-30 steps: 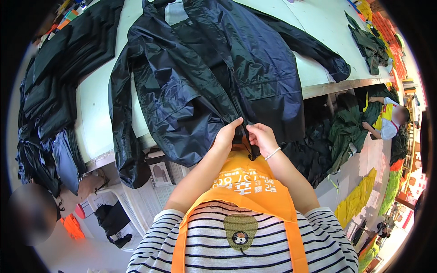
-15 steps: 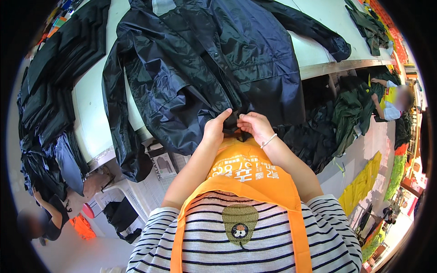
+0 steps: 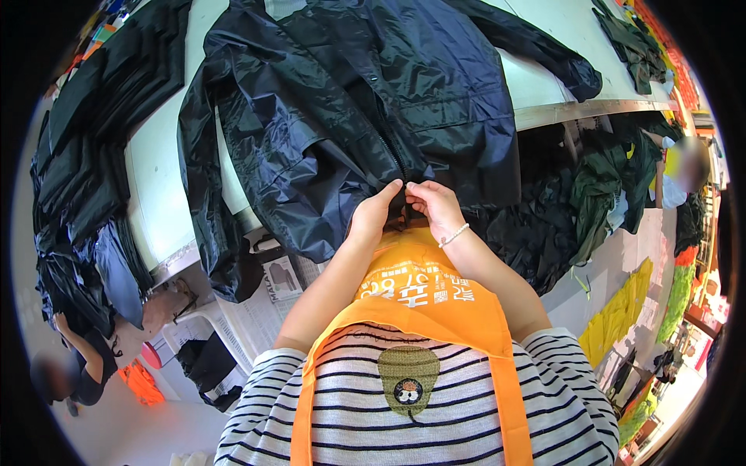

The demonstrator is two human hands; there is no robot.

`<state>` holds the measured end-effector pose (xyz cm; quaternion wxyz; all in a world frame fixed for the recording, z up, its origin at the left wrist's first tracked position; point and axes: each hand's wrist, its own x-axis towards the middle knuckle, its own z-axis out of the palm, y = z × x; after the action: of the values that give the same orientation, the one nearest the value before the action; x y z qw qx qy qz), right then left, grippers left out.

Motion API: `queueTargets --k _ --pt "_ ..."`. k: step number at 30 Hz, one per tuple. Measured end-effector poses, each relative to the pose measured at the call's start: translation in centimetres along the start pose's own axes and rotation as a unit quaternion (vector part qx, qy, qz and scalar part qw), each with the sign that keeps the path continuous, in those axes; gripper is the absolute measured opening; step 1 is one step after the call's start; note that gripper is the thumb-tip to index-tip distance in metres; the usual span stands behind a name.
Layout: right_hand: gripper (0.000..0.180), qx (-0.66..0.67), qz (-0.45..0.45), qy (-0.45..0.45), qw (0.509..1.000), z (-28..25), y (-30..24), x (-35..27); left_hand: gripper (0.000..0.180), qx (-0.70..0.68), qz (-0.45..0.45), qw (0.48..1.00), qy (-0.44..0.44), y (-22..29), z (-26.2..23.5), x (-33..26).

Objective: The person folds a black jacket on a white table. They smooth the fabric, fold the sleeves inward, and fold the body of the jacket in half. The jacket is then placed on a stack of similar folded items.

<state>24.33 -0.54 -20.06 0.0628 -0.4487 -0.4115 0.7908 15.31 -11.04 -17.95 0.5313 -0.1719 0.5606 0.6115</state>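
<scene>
A dark navy, shiny jacket (image 3: 451, 93) lies front side up on the table, its lower hem hanging over the near edge toward me. Its front zipper (image 3: 394, 151) runs down to the hem, where both my hands meet. My left hand (image 3: 373, 211) is closed on the left front edge, its thumb pointing up beside the zipper. Just to the right, my right hand (image 3: 437, 206) pinches the zipper's lower end between thumb and fingers. The small parts under my fingertips are hidden.
Folded black garments (image 3: 101, 116) are stacked on the white table (image 3: 159, 182) at the left. Dark and green garments (image 3: 594, 186) lie below the table at the right. One person works at the lower left, another at the far right. A white plastic chair (image 3: 221, 334) stands below.
My hands have drawn closer together at the zipper's bottom and risen slightly. The jacket's front edges now meet there. The person at the right has shifted.
</scene>
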Motion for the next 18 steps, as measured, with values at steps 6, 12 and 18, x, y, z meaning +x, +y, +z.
queueTargets --k 6,12,18 --pt "0.010 0.013 0.000 0.001 1.000 0.2 0.1 0.3 0.040 0.192 0.019 0.981 0.000 -0.3 -0.7 0.4" --pt "0.013 -0.222 -0.102 0.000 0.970 1.2 -1.1 -0.2 0.049 0.312 -0.013 0.950 -0.032 0.6 -1.2 0.6" --pt "0.008 -0.781 -0.390 -0.115 0.474 1.8 -1.9 -0.1 0.031 0.009 -0.118 0.978 -0.172 -4.9 -4.8 4.8"
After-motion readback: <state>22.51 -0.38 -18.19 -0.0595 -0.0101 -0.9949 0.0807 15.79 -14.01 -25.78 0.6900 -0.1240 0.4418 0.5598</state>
